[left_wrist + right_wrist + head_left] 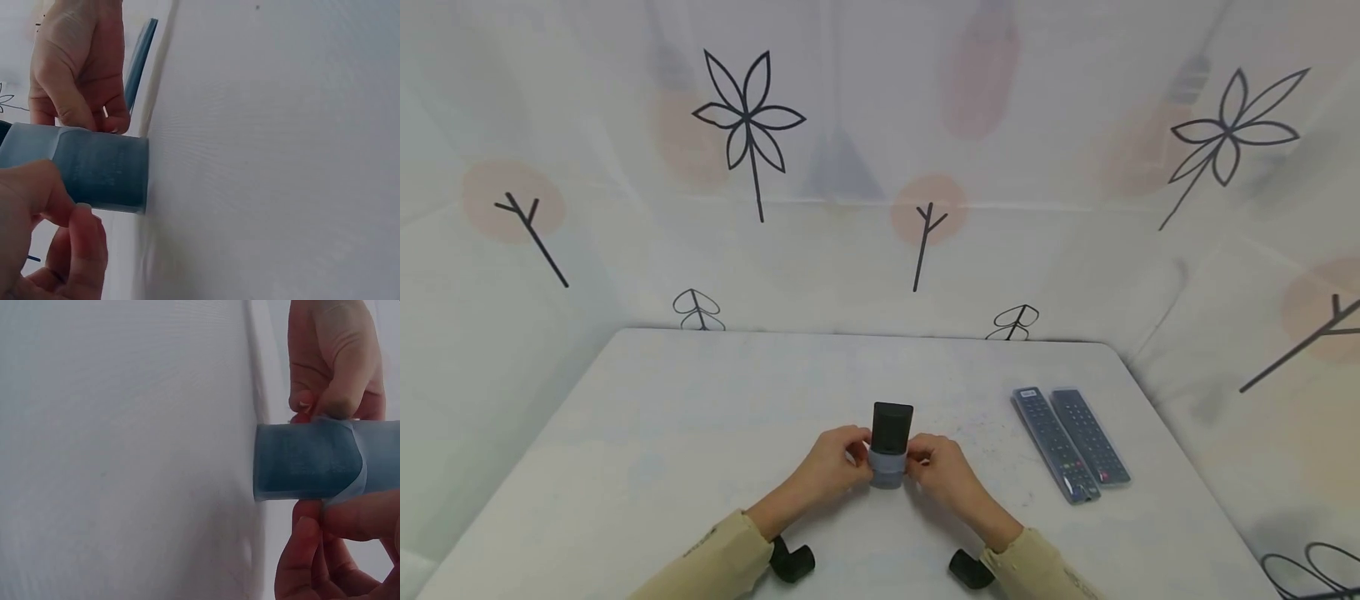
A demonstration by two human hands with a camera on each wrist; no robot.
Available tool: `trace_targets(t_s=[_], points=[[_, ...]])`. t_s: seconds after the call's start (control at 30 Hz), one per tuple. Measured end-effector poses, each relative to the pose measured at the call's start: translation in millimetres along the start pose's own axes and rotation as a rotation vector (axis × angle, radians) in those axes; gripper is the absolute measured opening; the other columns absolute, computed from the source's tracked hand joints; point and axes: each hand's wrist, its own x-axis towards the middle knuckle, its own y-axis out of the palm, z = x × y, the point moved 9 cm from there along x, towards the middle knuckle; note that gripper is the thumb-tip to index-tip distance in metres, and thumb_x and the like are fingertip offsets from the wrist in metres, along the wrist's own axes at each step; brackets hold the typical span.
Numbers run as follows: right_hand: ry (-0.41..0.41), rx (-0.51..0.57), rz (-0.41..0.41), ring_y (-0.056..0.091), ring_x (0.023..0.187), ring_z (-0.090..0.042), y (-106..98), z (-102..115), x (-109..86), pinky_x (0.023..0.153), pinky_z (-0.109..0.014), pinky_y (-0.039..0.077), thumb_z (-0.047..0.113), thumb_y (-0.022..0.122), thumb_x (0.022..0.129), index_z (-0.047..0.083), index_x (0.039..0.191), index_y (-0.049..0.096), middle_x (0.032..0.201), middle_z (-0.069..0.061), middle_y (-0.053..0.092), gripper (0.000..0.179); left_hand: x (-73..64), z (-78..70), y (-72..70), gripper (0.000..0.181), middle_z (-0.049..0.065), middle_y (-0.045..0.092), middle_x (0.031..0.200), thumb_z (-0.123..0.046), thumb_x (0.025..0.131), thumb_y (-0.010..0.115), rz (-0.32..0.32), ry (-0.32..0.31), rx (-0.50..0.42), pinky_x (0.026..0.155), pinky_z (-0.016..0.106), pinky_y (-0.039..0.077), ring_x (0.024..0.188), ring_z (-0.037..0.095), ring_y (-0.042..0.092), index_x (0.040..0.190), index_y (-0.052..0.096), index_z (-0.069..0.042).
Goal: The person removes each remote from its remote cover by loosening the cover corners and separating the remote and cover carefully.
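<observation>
A dark, narrow item point(892, 427) stands upright between my hands near the middle of the table. Its upper part is black, and a translucent bluish sleeve point(887, 463) wraps the lower part. My left hand point(835, 458) pinches the sleeve at its left side between thumb and fingers. On the opposite side, my right hand point(943, 471) pinches it too. The sleeve's curved edge point(359, 462) shows clearly in the right wrist view. At its lower end the item meets the white tabletop or comes very close; I cannot tell which. Its exact kind is not shown.
Two dark remote controls, one longer point(1056, 446) and one shorter point(1090, 435), lie side by side on the white table point(715, 400) at the right. Behind the table hangs a pale cloth point(850, 267) printed with plants. Black wrist-camera parts point(793, 564) show below the sleeves.
</observation>
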Motion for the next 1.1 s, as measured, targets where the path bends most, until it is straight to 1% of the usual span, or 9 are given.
trace_targets(t_s=[0.13,0.37,0.5,0.7,0.8,0.9,1.03,1.1], points=[[-0.017,-0.014,0.001,0.063,0.077,-0.017,0,2,-0.8,0.067,-0.027,0.052,-0.016,0.067,0.080,0.003,0.090,0.077,0.085,-0.002,0.071,0.024,0.7,-0.2,1.6,0.031,-0.006,0.056,0.077,0.006,0.072,0.069,0.022,-0.020,0.023,0.059,0.026,0.048,0.072,0.011,0.054,0.099,0.068,-0.009],[-0.007,-0.056,0.011,0.063,0.076,-0.020,2,4,-3.4,0.067,-0.028,0.051,-0.016,0.065,0.078,0.004,0.090,0.077,0.085,-0.002,0.070,0.026,-0.8,3.6,4.6,0.032,-0.007,0.054,0.075,0.005,0.071,0.072,0.029,-0.017,0.080,0.062,0.026,0.044,0.071,0.010,0.051,0.098,0.068,-0.011],[-0.010,-0.081,0.013,0.058,0.075,-0.015,3,5,-3.5,0.065,-0.028,0.050,-0.017,0.064,0.078,0.005,0.087,0.077,0.082,0.000,0.068,0.026,-0.5,4.2,5.8,0.033,-0.007,0.054,0.074,0.005,0.071,0.070,0.036,-0.020,0.092,0.062,0.026,0.044,0.070,0.009,0.051,0.101,0.068,-0.011],[-0.018,-0.083,0.012,0.053,0.071,-0.009,6,2,-2.3,0.062,-0.025,0.046,-0.016,0.063,0.078,0.006,0.084,0.077,0.079,0.005,0.064,0.027,-0.3,3.7,7.6,0.037,-0.006,0.053,0.074,0.007,0.072,0.069,0.052,-0.031,0.102,0.060,0.025,0.044,0.069,0.009,0.050,0.105,0.068,-0.009],[-0.021,-0.080,0.015,0.053,0.071,-0.009,7,1,-1.3,0.063,-0.025,0.047,-0.015,0.063,0.078,0.006,0.084,0.077,0.079,0.005,0.064,0.026,-0.3,2.7,7.0,0.035,-0.006,0.053,0.072,0.007,0.070,0.069,0.043,-0.024,0.088,0.059,0.025,0.044,0.067,0.009,0.050,0.101,0.068,-0.011],[0.000,-0.064,0.021,0.054,0.072,-0.011,7,-3,-0.8,0.063,-0.026,0.047,-0.015,0.063,0.079,0.005,0.085,0.077,0.080,0.004,0.065,0.025,0.1,3.0,6.4,0.030,-0.007,0.053,0.070,0.005,0.069,0.068,0.029,-0.019,0.084,0.057,0.025,0.043,0.065,0.008,0.050,0.092,0.066,-0.013],[0.071,0.002,0.020,0.054,0.070,-0.013,6,-9,-1.9,0.059,-0.026,0.046,-0.014,0.064,0.079,0.003,0.089,0.077,0.081,-0.001,0.067,0.023,0.6,3.3,5.3,0.024,-0.008,0.052,0.069,0.004,0.068,0.068,0.010,-0.017,0.086,0.056,0.024,0.043,0.064,0.008,0.049,0.083,0.062,-0.014],[0.102,0.035,0.018,0.055,0.068,-0.013,6,-12,-3.2,0.058,-0.026,0.046,-0.012,0.064,0.080,0.002,0.093,0.076,0.083,-0.004,0.068,0.022,0.5,3.6,4.8,0.023,-0.007,0.053,0.069,0.004,0.068,0.068,0.001,-0.020,0.084,0.056,0.024,0.042,0.064,0.008,0.050,0.081,0.061,-0.013]])
